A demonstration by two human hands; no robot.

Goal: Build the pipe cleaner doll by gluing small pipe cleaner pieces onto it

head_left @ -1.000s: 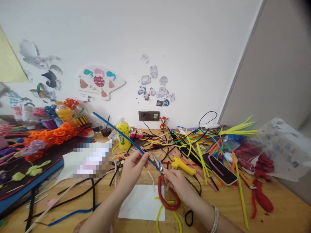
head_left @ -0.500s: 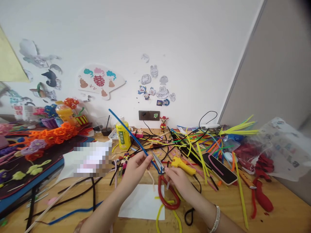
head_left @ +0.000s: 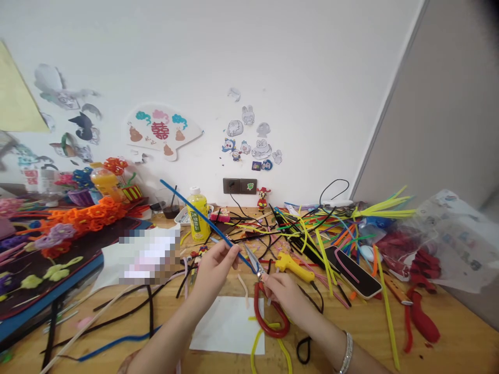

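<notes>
My left hand (head_left: pixel 218 266) pinches a long blue pipe cleaner (head_left: pixel 195 209) that slants up and to the left from my fingers. My right hand (head_left: pixel 284 294) grips red-handled scissors (head_left: pixel 268 310), whose metal blades (head_left: pixel 252 261) point up toward the lower end of the blue pipe cleaner, just right of my left fingertips. Whether the blades touch it I cannot tell. Both hands hover over a white paper sheet (head_left: pixel 228 324) on the wooden table (head_left: pixel 429 348).
A yellow bottle (head_left: pixel 197 214), a yellow glue gun (head_left: pixel 293 266), a phone (head_left: pixel 353 270) and a tangle of coloured pipe cleaners (head_left: pixel 312 228) lie behind my hands. Orange and purple pipe-cleaner flowers (head_left: pixel 78 218) sit at the left. Red pliers (head_left: pixel 419 311) and a plastic bag (head_left: pixel 448 239) are at the right.
The blue pipe cleaner's far end swung right and up, then back left. My hands stayed nearly in place, and the scissors remain at its lower end.
</notes>
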